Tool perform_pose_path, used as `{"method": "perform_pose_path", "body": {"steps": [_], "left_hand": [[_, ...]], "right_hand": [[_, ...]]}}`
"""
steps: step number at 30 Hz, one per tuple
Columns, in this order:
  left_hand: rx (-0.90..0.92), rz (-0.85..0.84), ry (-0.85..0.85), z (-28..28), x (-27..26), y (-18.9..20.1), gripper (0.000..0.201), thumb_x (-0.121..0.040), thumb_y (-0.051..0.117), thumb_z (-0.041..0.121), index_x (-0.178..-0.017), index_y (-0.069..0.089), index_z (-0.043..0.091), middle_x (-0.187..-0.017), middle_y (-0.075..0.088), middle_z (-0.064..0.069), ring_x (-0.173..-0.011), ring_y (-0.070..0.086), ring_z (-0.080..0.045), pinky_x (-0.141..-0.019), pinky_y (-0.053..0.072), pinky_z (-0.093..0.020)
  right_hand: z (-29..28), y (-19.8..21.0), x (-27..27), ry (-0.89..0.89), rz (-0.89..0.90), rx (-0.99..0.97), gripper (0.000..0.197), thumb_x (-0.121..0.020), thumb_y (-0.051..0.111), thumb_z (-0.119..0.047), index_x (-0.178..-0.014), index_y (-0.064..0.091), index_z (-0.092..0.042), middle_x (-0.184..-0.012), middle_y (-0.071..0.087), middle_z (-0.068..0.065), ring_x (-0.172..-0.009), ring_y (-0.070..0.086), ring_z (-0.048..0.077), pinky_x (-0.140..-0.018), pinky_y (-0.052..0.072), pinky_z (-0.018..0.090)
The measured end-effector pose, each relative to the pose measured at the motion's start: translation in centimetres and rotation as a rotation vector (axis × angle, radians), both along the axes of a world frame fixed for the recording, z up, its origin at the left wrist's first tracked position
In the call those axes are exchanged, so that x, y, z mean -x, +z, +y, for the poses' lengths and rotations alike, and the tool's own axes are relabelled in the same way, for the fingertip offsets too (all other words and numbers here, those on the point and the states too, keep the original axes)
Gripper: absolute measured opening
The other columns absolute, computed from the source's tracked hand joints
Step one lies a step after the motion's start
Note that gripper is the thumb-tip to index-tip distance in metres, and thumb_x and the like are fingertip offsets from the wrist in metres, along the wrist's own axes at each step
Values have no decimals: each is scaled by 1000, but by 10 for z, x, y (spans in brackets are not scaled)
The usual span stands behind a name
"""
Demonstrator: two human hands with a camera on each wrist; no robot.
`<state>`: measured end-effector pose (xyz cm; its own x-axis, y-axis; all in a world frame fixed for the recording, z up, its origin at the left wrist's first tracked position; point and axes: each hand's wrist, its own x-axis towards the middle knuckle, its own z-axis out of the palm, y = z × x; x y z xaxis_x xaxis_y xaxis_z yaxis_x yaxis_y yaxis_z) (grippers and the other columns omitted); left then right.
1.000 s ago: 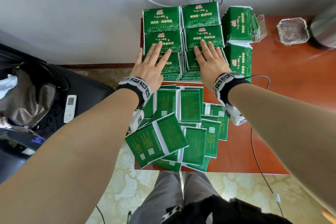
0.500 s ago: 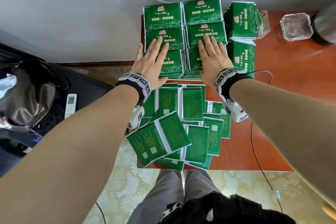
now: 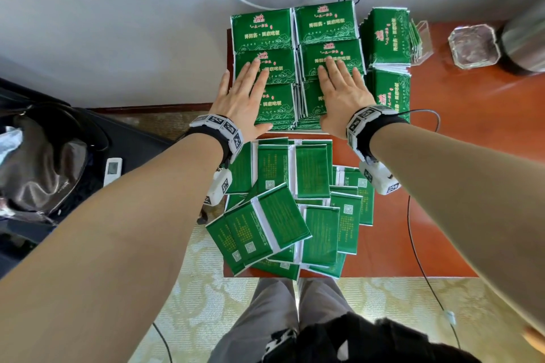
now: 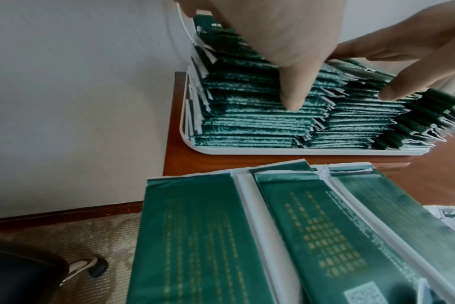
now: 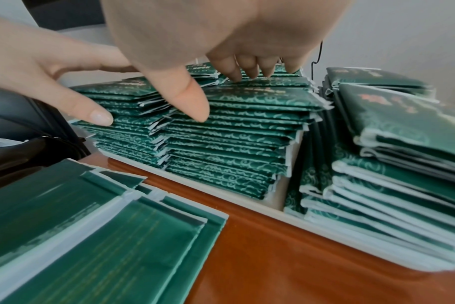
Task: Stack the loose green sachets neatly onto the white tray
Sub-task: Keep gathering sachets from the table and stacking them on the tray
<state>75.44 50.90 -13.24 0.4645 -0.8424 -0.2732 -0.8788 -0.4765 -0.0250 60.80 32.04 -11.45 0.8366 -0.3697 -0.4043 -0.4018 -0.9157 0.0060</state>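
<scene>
Pressing flat, released left grip [image 3: 241,97] and right grip [image 3: 342,94], stacked green sachets [image 3: 262,35], unreadable print.

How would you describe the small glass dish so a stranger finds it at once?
Look at the red-brown table, at its far right corner. Beyond the upright sachets in a clear holder sits the glass dish. Eight-sided and transparent, it is the only object there that is not green.

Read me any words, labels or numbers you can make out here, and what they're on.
Stacked sachets: white Chinese characters under a red logo, too blurred to quote.
Loose sachets: gold print and QR codes, too small to read.
No other text is legible.
</scene>
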Motion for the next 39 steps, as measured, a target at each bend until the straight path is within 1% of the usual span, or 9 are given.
{"method": "perform_pose_path", "body": {"steps": [4,8,13,17,22,27,30,33,39], "left_hand": [[-5,8,-6,2,9,13,121,-79,67,66,-159,-7,13,-166,-16,-9,-154,-5,-26,-122,0,-54],[13,-16,-41,1,23,40,120,-80,64,67,-159,-9,13,-165,-19,-8,-154,-7,-24,-120,-5,-52],[101,-76,-62,-23,33,94,107,-86,55,65,-159,-6,16,-167,-14,-6,-154,-7,-23,-122,-4,-51],[134,-115,-85,-45,57,141,103,-89,56,59,-159,-6,16,-167,-13,-6,-154,-4,-22,-124,1,-53],[190,-154,-37,-52,99,174,97,-90,60,50,-160,1,16,-168,-5,-4,-155,1,-20,-124,3,-53],[186,-117,104,-28,147,163,93,-91,59,48,-160,5,19,-168,-5,-4,-154,3,-28,-124,5,-52],[135,-47,187,1,180,147,90,-93,57,46,-160,4,20,-168,-7,-5,-154,6,-27,-123,10,-52],[46,15,249,35,217,116,87,-94,54,48,-160,6,17,-167,-4,-7,-153,12,-27,-123,17,-51],[-135,113,368,97,273,45,82,-97,49,49,-159,8,15,-168,0,-6,-153,11,-24,-123,18,-48]], "right_hand": [[4,13,10,-12,-4,-1,101,-85,61,-29,-159,-7,-16,-166,-15,7,-153,-9,25,-125,1,47],[3,47,28,-35,-31,-6,100,-84,64,-24,-159,-1,-19,-166,-11,8,-153,-7,26,-124,1,46],[-5,96,43,-88,-83,-8,92,-85,65,-21,-159,12,-18,-166,0,10,-153,3,30,-125,6,47],[-14,132,58,-86,-150,19,84,-83,64,-22,-156,24,-18,-165,8,12,-152,10,32,-124,11,48],[-19,166,83,-34,-256,70,66,-82,62,-23,-144,43,-14,-152,37,12,-140,34,32,-116,30,48],[-17,167,121,54,-233,59,61,-84,60,-19,-143,44,-13,-150,39,13,-139,36,33,-115,32,49],[-8,153,144,78,-206,31,56,-87,57,-15,-141,45,-12,-146,42,13,-136,38,34,-113,34,49],[7,128,167,104,-140,-16,55,-88,56,-15,-141,45,-12,-143,43,13,-134,38,34,-111,36,48],[47,68,193,183,39,-68,57,-88,57,-12,-143,43,-16,-141,43,10,-130,41,32,-107,39,45]]}}
